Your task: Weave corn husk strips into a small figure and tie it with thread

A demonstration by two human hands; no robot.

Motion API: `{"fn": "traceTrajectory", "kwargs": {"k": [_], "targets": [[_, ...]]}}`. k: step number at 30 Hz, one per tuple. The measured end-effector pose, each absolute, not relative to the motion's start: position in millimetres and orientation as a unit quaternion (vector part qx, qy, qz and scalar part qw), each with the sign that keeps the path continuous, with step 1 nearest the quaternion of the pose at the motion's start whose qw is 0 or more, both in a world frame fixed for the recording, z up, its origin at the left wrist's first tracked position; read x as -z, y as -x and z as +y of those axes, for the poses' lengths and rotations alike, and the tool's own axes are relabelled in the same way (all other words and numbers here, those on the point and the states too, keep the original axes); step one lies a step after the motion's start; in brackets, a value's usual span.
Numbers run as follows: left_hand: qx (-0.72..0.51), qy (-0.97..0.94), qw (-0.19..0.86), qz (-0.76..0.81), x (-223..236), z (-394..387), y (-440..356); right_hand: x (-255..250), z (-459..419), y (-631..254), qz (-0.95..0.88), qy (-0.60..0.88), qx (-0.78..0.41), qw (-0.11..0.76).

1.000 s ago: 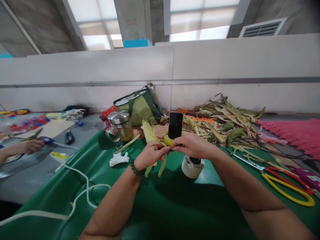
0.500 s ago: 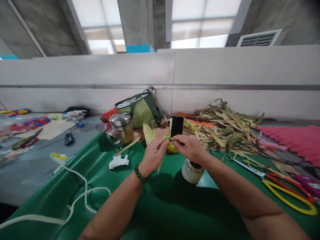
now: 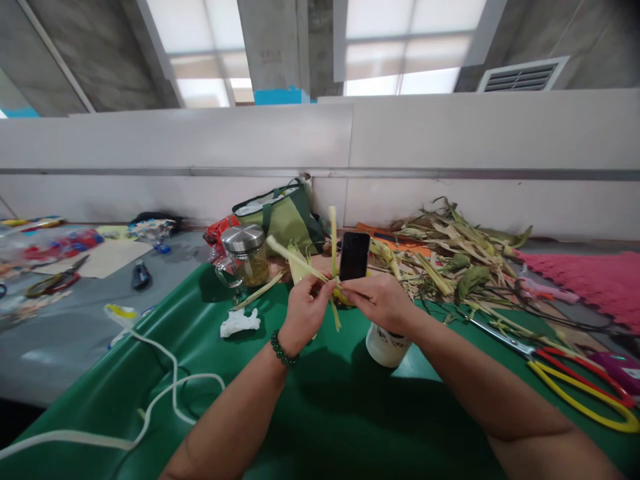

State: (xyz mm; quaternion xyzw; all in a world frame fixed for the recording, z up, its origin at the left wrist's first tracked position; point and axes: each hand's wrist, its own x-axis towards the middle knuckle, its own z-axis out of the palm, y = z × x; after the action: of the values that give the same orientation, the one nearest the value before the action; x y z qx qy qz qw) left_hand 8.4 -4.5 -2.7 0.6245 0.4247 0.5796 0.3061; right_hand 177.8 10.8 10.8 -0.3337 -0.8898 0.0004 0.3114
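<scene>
Strips of pale green corn husk (image 3: 333, 233) cross between my two hands above the green table cover. My left hand (image 3: 307, 309), with a dark green bead bracelet (image 3: 284, 349) at the wrist, pinches the strips where they cross. From the other side, my right hand (image 3: 377, 301) has thumb and fingers closed on the same husk. One strip points up, one slants up to the left, and one end hangs below the fingers. Just behind the hands stands a black phone (image 3: 355, 256), upright, with something yellow partly hidden under it. Below my right hand is a white container (image 3: 386, 348).
A heap of dry corn husks (image 3: 455, 247) lies at the back right. Long scissors (image 3: 580, 387) with red and yellow handles rest at right. At left are a glass jar (image 3: 245, 257), crumpled tissue (image 3: 239, 323), a green bag (image 3: 293, 223) and a white cable (image 3: 173, 373).
The husk strips have turned and spread between my fingers: one now slants up to the left and another stands higher. Both hands stay close together in nearly the same place.
</scene>
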Motion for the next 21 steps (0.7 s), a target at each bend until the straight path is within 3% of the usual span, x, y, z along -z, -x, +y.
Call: {"fn": "traceTrajectory", "kwargs": {"k": [3, 8, 16, 19, 21], "targets": [[-0.529, -0.622, 0.415, 0.403, 0, -6, -9, -9, 10, -175, -0.891, 0.341, 0.006, 0.3], [-0.54, -0.573, 0.464, 0.406, -5, -7, -4, -16, 10, -179, -0.89, 0.374, -0.029, 0.259], [-0.476, -0.627, 0.485, 0.381, -3, -13, -12, -24, 16, -181, -0.799, 0.39, -0.206, 0.409], [-0.454, -0.634, 0.492, 0.387, 1, -12, -13, -22, 18, -179, -0.785, 0.374, -0.264, 0.416], [-0.46, -0.636, 0.463, 0.411, 2, -10, -11, -23, 16, -181, -0.793, 0.4, -0.228, 0.4]]}}
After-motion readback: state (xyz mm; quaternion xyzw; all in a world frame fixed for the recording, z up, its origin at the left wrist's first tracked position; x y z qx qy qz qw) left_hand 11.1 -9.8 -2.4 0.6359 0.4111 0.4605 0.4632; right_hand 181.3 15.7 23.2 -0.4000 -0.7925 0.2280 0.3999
